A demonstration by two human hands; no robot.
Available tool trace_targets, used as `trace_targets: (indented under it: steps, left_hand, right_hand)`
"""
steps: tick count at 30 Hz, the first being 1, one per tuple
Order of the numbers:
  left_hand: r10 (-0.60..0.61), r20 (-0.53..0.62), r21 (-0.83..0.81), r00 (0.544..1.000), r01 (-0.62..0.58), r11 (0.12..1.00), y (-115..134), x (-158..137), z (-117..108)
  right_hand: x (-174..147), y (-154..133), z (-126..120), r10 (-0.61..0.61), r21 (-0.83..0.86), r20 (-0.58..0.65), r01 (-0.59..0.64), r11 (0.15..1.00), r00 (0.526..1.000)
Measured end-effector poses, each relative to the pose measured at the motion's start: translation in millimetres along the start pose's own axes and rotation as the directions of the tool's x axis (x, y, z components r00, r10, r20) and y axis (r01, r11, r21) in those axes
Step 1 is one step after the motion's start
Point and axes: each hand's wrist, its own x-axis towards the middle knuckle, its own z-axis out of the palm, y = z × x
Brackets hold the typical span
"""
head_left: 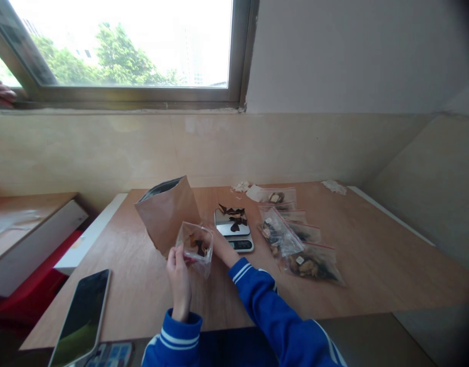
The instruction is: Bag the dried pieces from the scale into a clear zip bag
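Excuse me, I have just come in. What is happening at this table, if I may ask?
A person's left hand holds an open clear bag with dark pieces inside. The right hand is at the bag's other side, its fingers partly hidden. Just beyond, a scale carries more dark pieces. A brown paper bag stands open on the left, and filled zip bags lie on the right.
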Motion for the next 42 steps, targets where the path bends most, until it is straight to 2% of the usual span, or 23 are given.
trace_targets:
  steps: [2,4,5,7,8,9,11,13,15,17,20,23,27,30,35,42]
  left_hand:
    - [-0.006,-0.009,-0.005,1.000,0.006,1.000,0,1,-1]
    - [-0.004,-0.019,0.000,1.000,0.004,1.000,-1,4,-3]
    - [-0.002,-0.023,0.006,1.000,0.002,1.000,-2,6,-3]
    - [-0.002,-0.019,0.026,1.000,0.003,1.000,-4,10,-3]
    - [-0.005,-0.011,0.037,1.000,0.005,0.999,-5,11,-2]
    - [-0.009,-0.001,0.046,1.000,0.009,0.999,-6,13,0]
    - [-0.016,0.023,0.054,1.000,0.015,0.998,-8,13,4]
    - [-0.016,0.041,0.043,0.999,0.014,0.999,-8,12,8]
    - [-0.013,0.051,0.034,0.999,0.011,0.999,-8,11,9]
    - [-0.012,0.043,0.043,0.999,0.010,0.999,-7,11,6]
    - [-0.018,0.010,0.054,1.000,0.017,0.998,-7,14,1]
    - [-0.025,0.001,0.050,1.000,0.025,0.998,-7,15,-2]
    - [-0.027,0.025,0.054,0.999,0.026,0.998,-8,14,-1]
    - [-0.035,0.026,0.064,0.999,0.033,0.997,-10,13,-1]
    - [-0.049,0.026,0.076,0.998,0.047,0.996,-9,13,-1]
    - [-0.051,0.045,0.045,0.998,0.049,0.998,-7,9,3]
  right_hand:
    - [-1,-1,-7,-0.012,-0.036,0.012,0.012,0.999,1.000]
    - [-2,-4,-19,0.065,-0.026,-0.087,-0.067,0.997,0.994]
    - [-2,-8,-27,0.127,0.014,-0.183,-0.127,0.992,0.975]
    - [-3,-20,-45,0.236,0.131,-0.378,-0.200,0.971,0.895]
    - [-4,-27,-54,0.262,0.186,-0.438,-0.199,0.962,0.860]
    - [-4,-35,-63,0.264,0.226,-0.456,-0.176,0.958,0.850]
    - [-6,-49,-78,0.201,0.259,-0.372,-0.106,0.960,0.906]
    - [-10,-55,-88,0.102,0.258,-0.216,-0.044,0.965,0.971]
    - [-14,-49,-95,0.072,0.248,-0.149,-0.033,0.968,0.986]
    - [-19,-32,-97,0.128,0.207,-0.206,-0.085,0.975,0.970]
    - [-27,7,-94,0.250,0.016,-0.290,-0.257,0.966,0.924]
    - [-34,47,-84,0.359,-0.206,-0.208,-0.400,0.893,0.910]
    - [-38,79,-71,0.398,-0.333,-0.140,-0.422,0.843,0.906]
    - [-37,87,-68,0.343,-0.347,-0.178,-0.385,0.855,0.922]
    - [-37,83,-70,0.269,-0.412,-0.230,-0.344,0.844,0.935]
    - [-36,73,-74,0.293,-0.358,-0.202,-0.349,0.866,0.934]
